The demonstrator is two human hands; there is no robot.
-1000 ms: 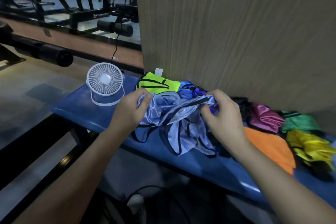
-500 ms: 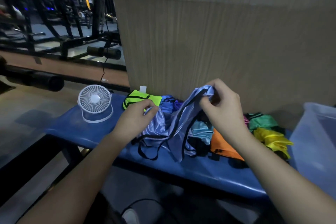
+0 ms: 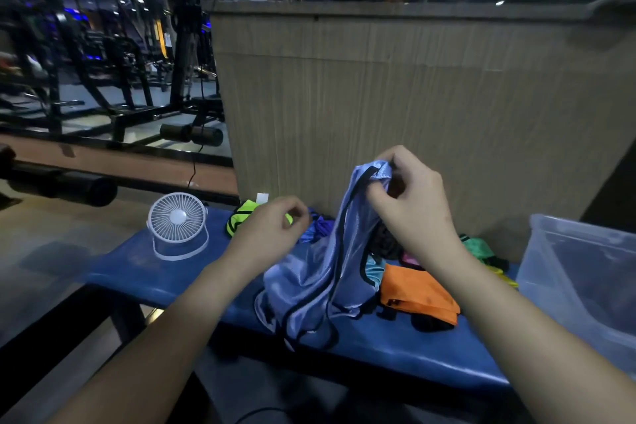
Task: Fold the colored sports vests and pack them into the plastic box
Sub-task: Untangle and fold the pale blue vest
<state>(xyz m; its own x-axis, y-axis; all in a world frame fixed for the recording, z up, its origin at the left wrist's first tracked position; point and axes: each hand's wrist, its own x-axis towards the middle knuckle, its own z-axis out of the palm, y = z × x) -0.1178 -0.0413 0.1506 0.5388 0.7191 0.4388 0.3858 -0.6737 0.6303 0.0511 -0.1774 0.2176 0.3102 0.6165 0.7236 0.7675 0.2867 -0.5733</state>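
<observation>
A blue padded bench [image 3: 395, 344] is carrying a small white fan [image 3: 178, 224] standing near its left end, a heap of colored vests with an orange vest [image 3: 418, 293] lying flat, and a clear plastic box [image 3: 581, 279] sitting at the right

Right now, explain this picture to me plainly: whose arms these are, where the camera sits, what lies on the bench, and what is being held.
No machine here: a person's two bare arms, filmed by one camera worn on the head, looking down. The right hand pinches a shiny light-blue sports vest with black trim, lifting it off the padded blue bench. The left hand holds nothing. Also on the bench: a small white desk fan, a neon-green vest, an orange vest and a clear plastic box.
</observation>
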